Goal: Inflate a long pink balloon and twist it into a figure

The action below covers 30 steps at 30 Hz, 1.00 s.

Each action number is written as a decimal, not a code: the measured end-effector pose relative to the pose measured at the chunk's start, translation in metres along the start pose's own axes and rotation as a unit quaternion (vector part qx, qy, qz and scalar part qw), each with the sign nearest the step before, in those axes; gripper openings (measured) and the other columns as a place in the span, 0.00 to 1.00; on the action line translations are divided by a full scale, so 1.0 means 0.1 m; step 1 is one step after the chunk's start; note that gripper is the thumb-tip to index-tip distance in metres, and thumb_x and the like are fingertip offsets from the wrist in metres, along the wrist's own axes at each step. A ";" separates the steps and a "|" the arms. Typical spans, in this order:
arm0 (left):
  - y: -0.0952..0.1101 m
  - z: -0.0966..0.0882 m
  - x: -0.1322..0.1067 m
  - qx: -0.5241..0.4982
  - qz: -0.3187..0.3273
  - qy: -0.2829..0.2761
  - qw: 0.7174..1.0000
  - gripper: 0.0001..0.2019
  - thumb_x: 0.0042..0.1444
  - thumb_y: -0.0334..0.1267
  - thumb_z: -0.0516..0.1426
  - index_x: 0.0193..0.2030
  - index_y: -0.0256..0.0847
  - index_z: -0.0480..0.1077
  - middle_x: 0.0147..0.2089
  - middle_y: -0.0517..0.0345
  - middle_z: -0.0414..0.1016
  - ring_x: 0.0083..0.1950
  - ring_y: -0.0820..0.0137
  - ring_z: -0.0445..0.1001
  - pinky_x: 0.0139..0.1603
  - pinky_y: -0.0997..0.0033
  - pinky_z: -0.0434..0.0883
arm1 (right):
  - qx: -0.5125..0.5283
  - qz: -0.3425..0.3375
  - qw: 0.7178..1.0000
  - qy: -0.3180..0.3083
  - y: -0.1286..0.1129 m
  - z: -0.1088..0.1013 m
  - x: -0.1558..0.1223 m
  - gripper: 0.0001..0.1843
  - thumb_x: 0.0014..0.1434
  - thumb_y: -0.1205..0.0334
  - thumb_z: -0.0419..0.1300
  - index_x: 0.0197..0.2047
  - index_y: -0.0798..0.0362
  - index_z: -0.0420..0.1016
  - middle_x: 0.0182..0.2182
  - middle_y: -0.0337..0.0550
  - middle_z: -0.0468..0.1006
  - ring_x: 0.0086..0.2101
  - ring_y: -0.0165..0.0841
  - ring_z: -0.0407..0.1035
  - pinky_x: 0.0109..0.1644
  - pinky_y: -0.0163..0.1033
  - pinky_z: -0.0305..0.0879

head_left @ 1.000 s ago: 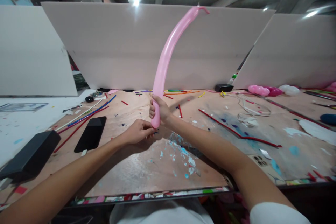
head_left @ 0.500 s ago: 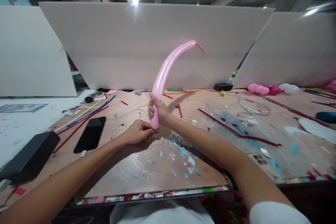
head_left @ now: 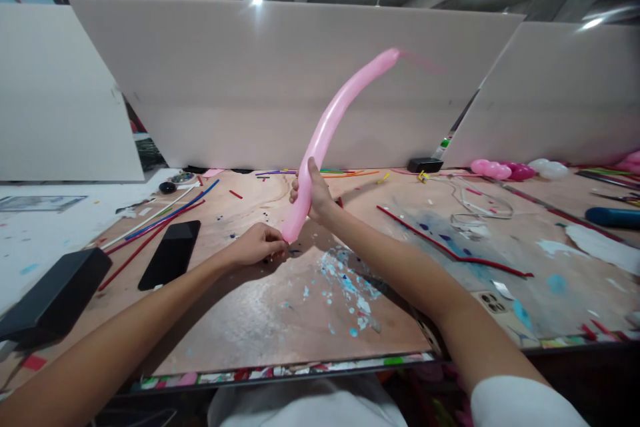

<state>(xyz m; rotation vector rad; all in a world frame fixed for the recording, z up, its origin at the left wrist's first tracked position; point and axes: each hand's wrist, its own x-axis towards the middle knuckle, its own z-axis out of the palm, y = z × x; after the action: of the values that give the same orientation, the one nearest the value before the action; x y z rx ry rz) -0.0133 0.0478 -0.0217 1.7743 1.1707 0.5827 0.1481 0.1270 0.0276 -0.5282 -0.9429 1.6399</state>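
Observation:
A long pink modelling balloon [head_left: 327, 123], inflated and curved, leans up and to the right, with a thin uninflated tip at its far end. Around its lower part my right hand [head_left: 318, 195] is closed, thumb pointing up along the side. My left hand [head_left: 259, 244] pinches the balloon's bottom end between thumb and fingers, low over the table. The knot itself is hidden in those fingers.
On the paint-stained table [head_left: 240, 327] lie a black phone [head_left: 170, 255], a dark box-shaped device [head_left: 55, 293], uninflated balloons including a bent red one [head_left: 425, 235], and inflated pink balloons [head_left: 493, 169]. White boards [head_left: 225, 80] stand behind.
The pink balloon has straightened somewhat and its tip has swung up and to the right. My right hand's grip has loosened, with the thumb now raised. My left hand stays at the bottom end.

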 end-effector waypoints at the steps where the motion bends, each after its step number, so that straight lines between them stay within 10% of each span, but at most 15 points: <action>1: -0.01 0.02 0.00 -0.007 -0.002 -0.004 1.000 0.13 0.53 0.41 0.58 0.25 0.34 0.73 0.23 0.56 0.70 0.23 0.75 0.63 0.26 0.73 0.58 | -0.011 0.001 1.000 -0.001 0.02 0.01 -0.01 0.36 0.42 0.25 0.65 0.29 0.50 0.61 0.16 0.30 0.64 0.15 0.25 0.59 0.19 0.34 0.60; 12: -0.03 0.06 -0.03 -0.023 0.001 -0.019 1.000 0.13 0.53 0.41 0.59 0.28 0.31 0.76 0.25 0.53 0.72 0.25 0.75 0.64 0.26 0.74 0.58 | -0.100 -0.084 0.991 -0.028 0.01 0.09 -0.09 0.36 0.46 0.22 0.59 0.24 0.49 0.57 0.10 0.26 0.54 0.11 0.25 0.54 0.17 0.35 0.61; 24: -0.03 -0.02 -0.01 0.021 -0.040 -0.004 0.999 0.15 0.51 0.42 0.58 0.32 0.29 0.78 0.21 0.57 0.67 0.21 0.77 0.59 0.22 0.75 0.54 | 0.020 -0.114 0.993 0.007 -0.54 -0.09 0.05 0.36 0.44 0.32 0.68 0.45 0.48 0.65 0.34 0.40 0.80 0.31 0.35 0.77 0.35 0.42 0.76; 30: 0.00 -0.01 -0.03 0.021 -0.042 -0.028 0.999 0.15 0.53 0.41 0.58 0.34 0.29 0.78 0.22 0.56 0.69 0.22 0.76 0.62 0.23 0.75 0.57 | 0.018 -0.103 0.994 -0.009 -0.69 -0.10 0.01 0.33 0.50 0.27 0.61 0.36 0.50 0.66 0.20 0.32 0.68 0.18 0.26 0.65 0.25 0.35 0.68</action>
<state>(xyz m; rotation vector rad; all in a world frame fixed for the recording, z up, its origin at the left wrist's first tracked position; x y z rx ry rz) -0.0151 0.0457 -0.0213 1.7561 1.2192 0.4586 0.1961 0.1356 0.0774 -0.3789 -0.9463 1.4752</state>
